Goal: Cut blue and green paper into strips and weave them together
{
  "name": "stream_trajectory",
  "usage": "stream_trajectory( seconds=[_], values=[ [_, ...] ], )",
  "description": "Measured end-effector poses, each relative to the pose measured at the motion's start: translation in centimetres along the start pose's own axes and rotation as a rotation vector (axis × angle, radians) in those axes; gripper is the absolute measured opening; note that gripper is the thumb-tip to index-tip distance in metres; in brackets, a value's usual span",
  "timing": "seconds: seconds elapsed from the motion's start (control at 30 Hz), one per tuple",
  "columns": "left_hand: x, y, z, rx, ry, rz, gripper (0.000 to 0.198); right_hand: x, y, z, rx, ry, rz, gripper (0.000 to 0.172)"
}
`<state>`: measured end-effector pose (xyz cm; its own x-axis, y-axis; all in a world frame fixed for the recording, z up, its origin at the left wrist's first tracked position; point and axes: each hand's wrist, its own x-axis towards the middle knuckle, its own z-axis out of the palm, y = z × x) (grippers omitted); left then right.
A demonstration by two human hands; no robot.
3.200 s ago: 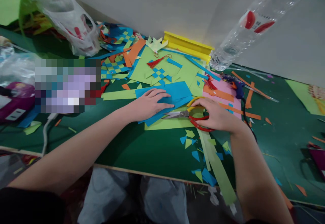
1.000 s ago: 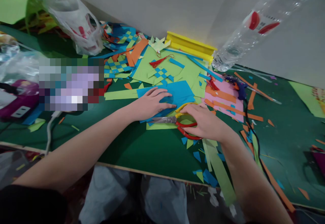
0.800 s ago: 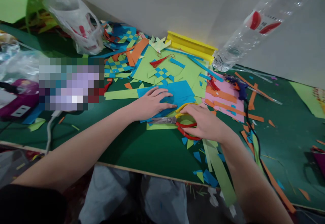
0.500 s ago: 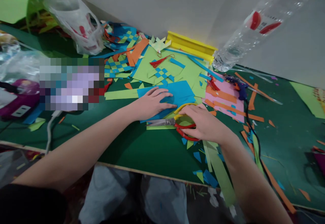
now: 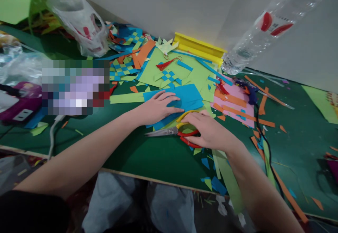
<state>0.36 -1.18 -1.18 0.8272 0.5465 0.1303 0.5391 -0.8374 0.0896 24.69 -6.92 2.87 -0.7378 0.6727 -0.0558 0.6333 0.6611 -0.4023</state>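
My left hand (image 5: 157, 108) lies flat with fingers spread on a blue paper sheet (image 5: 188, 97), pressing it onto the green table (image 5: 148, 155). My right hand (image 5: 208, 132) is closed round the red and yellow handles of a pair of scissors (image 5: 169, 132). Their metal blades point left, closed, just below the blue sheet's lower edge. A light green sheet (image 5: 171, 123) peeks out under the blue one.
Woven blue-green paper pieces (image 5: 166, 76), green sheets and orange strips litter the back. A pink sheet (image 5: 235, 100), a glue gun (image 5: 248, 90) with black cord, a clear bottle (image 5: 261, 25), a yellow box (image 5: 198, 48) and a plastic bag (image 5: 76, 21) stand around. Paper scraps lie near the table's front edge.
My right hand has drawn the scissors left and toward me, so the blades now lie below the blue sheet's edge. My left hand has stayed on the sheet.
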Motion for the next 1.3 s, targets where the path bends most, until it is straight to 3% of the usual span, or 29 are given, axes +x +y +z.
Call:
stream_trajectory(
  seconds=[0.23,0.37,0.5,0.6,0.7,0.77,0.9,1.13,1.3],
  values=[
    [0.0,-0.1,0.1,-0.023,0.007,0.002,0.044,0.0,-0.5,-0.1,0.037,-0.016,-0.02,0.031],
    [0.0,-0.4,-0.3,-0.032,0.075,-0.021,0.039,-0.7,0.4,-0.9,0.126,0.019,-0.033,0.03],
    [-0.1,-1.4,-0.8,-0.032,0.188,-0.122,0.036,-1.8,2.3,-1.9,0.175,0.262,0.082,0.036],
    [-0.2,-1.5,-0.9,0.003,0.225,-0.158,0.034,-2.1,4.0,-2.0,0.186,0.632,0.2,0.04],
    [-0.2,-0.9,-0.8,0.034,0.188,-0.098,0.036,-2.0,5.7,-1.5,0.044,0.832,0.437,0.042],
    [-0.2,-0.5,-0.8,0.036,0.17,-0.04,0.037,-2.0,6.6,-1.0,-0.046,0.886,0.615,0.045],
    [-0.2,0.0,-0.9,0.011,0.169,0.025,0.036,-1.9,8.1,-0.2,-0.138,0.87,0.771,0.046],
    [-0.4,-0.2,-1.3,-0.02,0.201,0.074,0.02,-1.8,8.9,0.8,-0.297,0.793,0.763,0.042],
    [-0.5,-0.5,-1.4,-0.008,0.235,0.101,0.02,-1.8,7.9,0.5,-0.394,0.743,0.79,0.043]
  ],
)
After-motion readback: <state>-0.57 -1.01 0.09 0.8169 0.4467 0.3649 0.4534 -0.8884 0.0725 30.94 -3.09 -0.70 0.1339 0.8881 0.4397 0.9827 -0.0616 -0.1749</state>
